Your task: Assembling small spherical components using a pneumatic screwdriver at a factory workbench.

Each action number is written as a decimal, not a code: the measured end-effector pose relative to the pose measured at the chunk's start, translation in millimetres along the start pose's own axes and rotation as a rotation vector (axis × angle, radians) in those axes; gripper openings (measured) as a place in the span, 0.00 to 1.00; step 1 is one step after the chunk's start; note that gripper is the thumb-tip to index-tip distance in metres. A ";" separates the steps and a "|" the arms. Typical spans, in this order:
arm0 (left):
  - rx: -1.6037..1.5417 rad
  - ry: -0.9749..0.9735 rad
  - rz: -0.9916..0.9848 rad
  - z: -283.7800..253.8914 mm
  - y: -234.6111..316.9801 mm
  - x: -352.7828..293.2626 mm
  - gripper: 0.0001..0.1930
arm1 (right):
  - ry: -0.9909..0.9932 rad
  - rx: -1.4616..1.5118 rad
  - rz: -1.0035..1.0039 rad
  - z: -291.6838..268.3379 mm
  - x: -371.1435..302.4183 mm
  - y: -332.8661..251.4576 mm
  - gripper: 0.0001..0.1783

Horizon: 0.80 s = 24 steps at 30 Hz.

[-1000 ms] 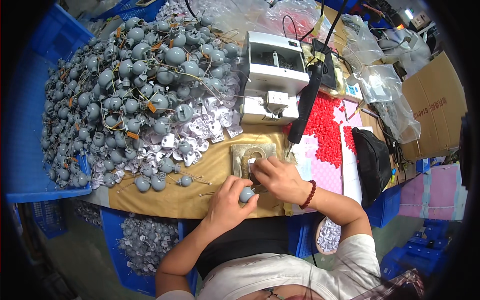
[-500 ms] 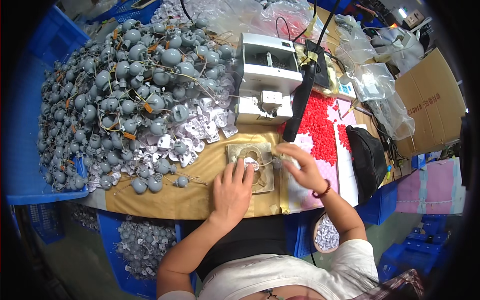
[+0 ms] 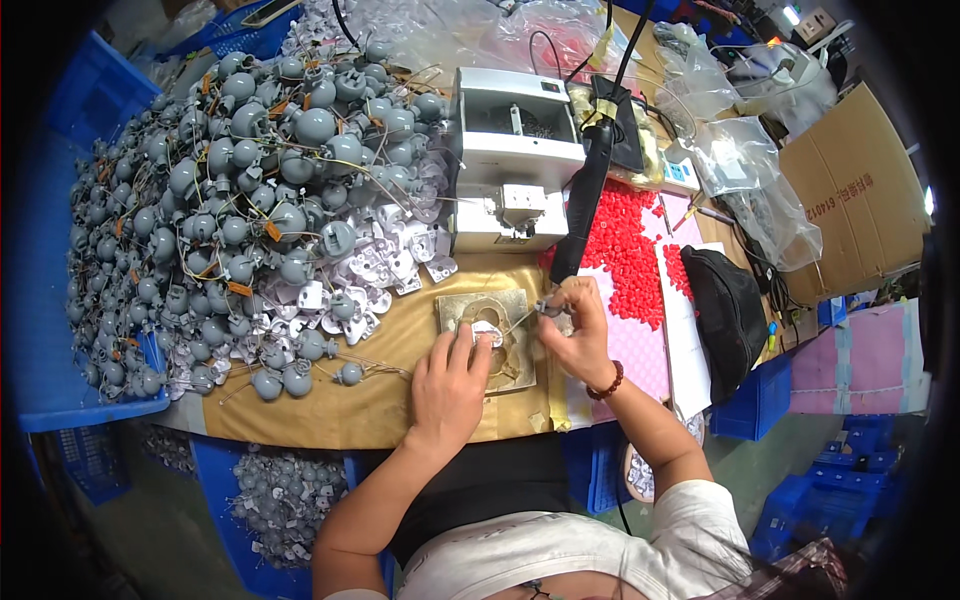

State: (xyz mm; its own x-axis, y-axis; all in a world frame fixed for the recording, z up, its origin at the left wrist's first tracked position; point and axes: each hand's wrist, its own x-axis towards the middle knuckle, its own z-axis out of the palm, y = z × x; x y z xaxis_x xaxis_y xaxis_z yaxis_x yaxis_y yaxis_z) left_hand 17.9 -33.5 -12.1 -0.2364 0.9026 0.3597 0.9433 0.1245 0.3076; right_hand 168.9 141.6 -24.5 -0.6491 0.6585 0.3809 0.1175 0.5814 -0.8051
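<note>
A square metal fixture (image 3: 518, 378) with a hollowed centre lies on the tan table cover before me. In its hollow sits a small white plastic piece (image 3: 487, 330). My left hand (image 3: 450, 392) rests at the fixture's left side, fingers stretched out and fingertips on the white piece. Just right of the fixture, my right hand (image 3: 582, 335) pinches a small grey part (image 3: 548, 306), its exact kind partly covered by the fingers. A thin wire runs between this part and the white piece. Above the right hand hangs a black, stick-shaped powered tool (image 3: 583, 215), apart from the fingers.
A big heap of grey ball-shaped parts with wires (image 3: 240, 150) fills the left, white plastic pieces (image 3: 385, 255) beside it. A white machine (image 3: 512, 150) stands behind the fixture. Red caps (image 3: 625, 250), a black pouch (image 3: 722, 315) and a cardboard box (image 3: 850, 190) are at right.
My right hand has drawn its fingers together around the grey part, slightly higher. My left hand stays at the white piece. The whole view has shifted a little.
</note>
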 end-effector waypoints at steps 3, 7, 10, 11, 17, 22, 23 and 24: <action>0.001 -0.006 -0.003 -1.7 -0.5 0.7 0.25 | -0.053 0.638 0.185 13.1 12.4 -5.5 0.18; -0.035 -0.010 -0.008 -1.7 -3.3 0.7 0.22 | -0.363 1.290 0.572 9.2 32.9 -18.6 0.26; -0.093 -0.009 -0.001 -3.5 -5.5 4.3 0.20 | -0.550 0.887 0.512 3.6 40.5 -17.3 0.31; -0.112 -0.011 -0.002 -5.1 -6.8 4.6 0.19 | -0.589 0.716 0.455 2.6 42.7 -20.9 0.30; -0.190 0.015 -0.016 -4.9 -11.8 5.9 0.14 | -0.502 -0.036 0.152 13.0 42.9 -37.9 0.29; -0.213 0.011 -0.113 -6.6 -6.1 21.3 0.15 | -0.373 -0.135 0.068 18.9 35.1 -36.1 0.32; -0.210 0.011 -0.131 -6.8 -4.2 25.8 0.16 | -0.356 -0.138 0.052 20.3 32.7 -35.9 0.32; -0.207 0.010 -0.151 -7.0 -2.5 29.9 0.17 | -0.340 -0.140 0.036 22.0 29.9 -35.9 0.33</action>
State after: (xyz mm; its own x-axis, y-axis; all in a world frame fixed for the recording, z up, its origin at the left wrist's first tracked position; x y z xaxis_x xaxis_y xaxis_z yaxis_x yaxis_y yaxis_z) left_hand 6.9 -9.6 4.0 -0.3738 0.8762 0.3043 0.8298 0.1693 0.5318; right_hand 128.8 129.9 5.7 -0.8527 0.4968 0.1617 0.2313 0.6364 -0.7358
